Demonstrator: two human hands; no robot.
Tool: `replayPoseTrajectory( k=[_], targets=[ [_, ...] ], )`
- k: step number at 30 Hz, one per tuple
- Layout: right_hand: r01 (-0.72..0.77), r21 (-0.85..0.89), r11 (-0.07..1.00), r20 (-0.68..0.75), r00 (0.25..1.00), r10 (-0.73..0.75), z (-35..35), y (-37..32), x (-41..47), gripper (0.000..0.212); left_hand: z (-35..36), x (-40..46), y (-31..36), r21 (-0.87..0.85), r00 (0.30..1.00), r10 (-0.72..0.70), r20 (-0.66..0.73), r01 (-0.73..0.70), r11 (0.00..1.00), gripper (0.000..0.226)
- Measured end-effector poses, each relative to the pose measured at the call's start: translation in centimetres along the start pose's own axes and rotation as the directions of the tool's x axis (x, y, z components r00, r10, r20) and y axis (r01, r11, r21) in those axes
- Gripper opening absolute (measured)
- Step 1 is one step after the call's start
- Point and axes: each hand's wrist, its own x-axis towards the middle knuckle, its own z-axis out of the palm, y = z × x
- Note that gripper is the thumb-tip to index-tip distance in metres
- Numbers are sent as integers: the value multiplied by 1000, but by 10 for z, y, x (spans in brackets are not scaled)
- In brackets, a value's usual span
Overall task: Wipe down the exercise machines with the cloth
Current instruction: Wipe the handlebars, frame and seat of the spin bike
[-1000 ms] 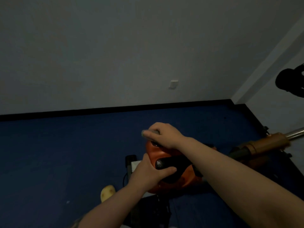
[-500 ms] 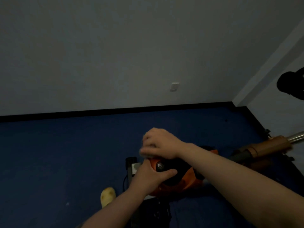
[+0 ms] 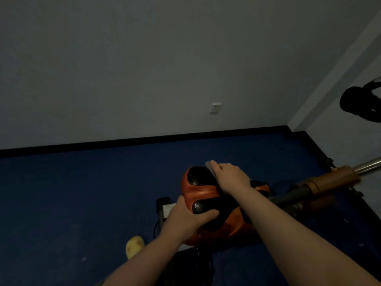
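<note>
We see the pale cloth [image 3: 209, 166] at the far edge of the orange and black seat [image 3: 203, 193] of an exercise machine, pressed there under our right hand [image 3: 232, 178]; only a blurred corner of the cloth shows past the fingers, which curl down over it. Our left hand [image 3: 186, 218] grips the near side of the seat, its thumb lying across a black perforated pad. The two hands are apart, one at each end of the seat. Below the seat a dark frame [image 3: 190, 267] drops toward us, and a white block [image 3: 167, 210] sits just left of the left hand. To the right a grey bar [image 3: 288, 198] leads into an orange sleeve [image 3: 332, 178] and then a shiny metal tube [image 3: 370, 167]. The machine stands on a blue floor [image 3: 82, 203] edged by a black skirting [image 3: 144, 140] beneath a grey wall [image 3: 144, 58] with a small white socket [image 3: 215, 108]. A yellow shoe toe [image 3: 135, 245] shows near our left forearm, and a black rounded object [image 3: 359, 103] sits at the right edge.
</note>
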Motion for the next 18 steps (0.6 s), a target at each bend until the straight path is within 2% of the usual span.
replayPoseTrajectory(
  k=[2, 5, 7, 8, 10, 12, 13, 15, 17, 18],
  targets=[
    [50, -64, 997, 2, 999, -50, -2, -17, -6, 40, 0, 1, 1, -11, 1000, 10, 8, -10, 1000, 95],
    [345, -91, 934, -122, 927, -355, 12, -56, -16, 35, 0, 0, 5, 5, 995, 85, 60, -86, 996, 87],
    [466, -50, 884, -87, 879, -468, 15, -58, -16, 37, -1, -1, 6, 28, 993, 100, 56, -102, 994, 90],
    [441, 26, 897, -64, 896, -439, 13, -49, -12, 38, -2, -1, 5, 27, 996, 77, 41, -78, 997, 95],
    [258, 139, 956, -11, 966, -259, 4, -22, -1, 40, -3, 0, 3, 20, 999, 30, 26, -31, 999, 101],
    [128, 19, 992, 49, 990, -129, -3, -11, 6, 41, -2, -1, 4, 6, 999, 27, 30, -28, 1000, 101],
    [151, -66, 986, 52, 988, -148, -2, -17, 4, 39, -1, -2, 4, -5, 999, 27, 27, -26, 1000, 99],
    [290, -144, 946, -47, 953, -299, 8, -41, -8, 35, -1, -4, 8, -13, 998, 58, 35, -58, 998, 91],
    [444, -148, 884, -148, 874, -464, 14, -56, -22, 35, -1, -6, 11, 12, 992, 110, 58, -111, 994, 85],
    [520, -141, 843, -124, 835, -536, 15, -54, -21, 37, -2, -7, 11, 26, 992, 110, 58, -111, 993, 85]
  ],
)
